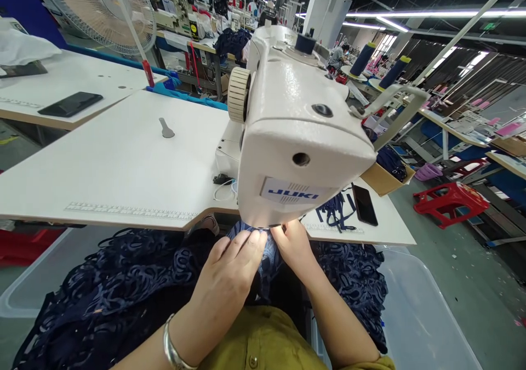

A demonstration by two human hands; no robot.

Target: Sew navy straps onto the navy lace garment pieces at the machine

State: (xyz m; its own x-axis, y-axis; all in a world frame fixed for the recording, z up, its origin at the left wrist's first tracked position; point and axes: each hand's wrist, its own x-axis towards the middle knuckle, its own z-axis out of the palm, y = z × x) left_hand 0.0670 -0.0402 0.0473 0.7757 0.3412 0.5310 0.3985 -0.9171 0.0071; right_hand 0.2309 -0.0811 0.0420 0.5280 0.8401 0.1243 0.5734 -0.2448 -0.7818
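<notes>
Head view: left hand (230, 271) flat across the patterned blue fabric (269, 257), fingers close together, right hand (296, 249) curling in at the fabric's right edge. Is either grip pinched closed? Can't tell, fingertips vanish by the sewing machine (296, 134)! Fabric's right between them, long axis running machine to lap, neither hand clearly nearer, hanging at the table's (119, 167) front edge.

The head view looks forward and down, close to the left hand (236, 268), the right hand (296, 248) and the sewing machine (302, 134); the workshop floor (472, 282) lies farther off, its depth hard to judge.
</notes>
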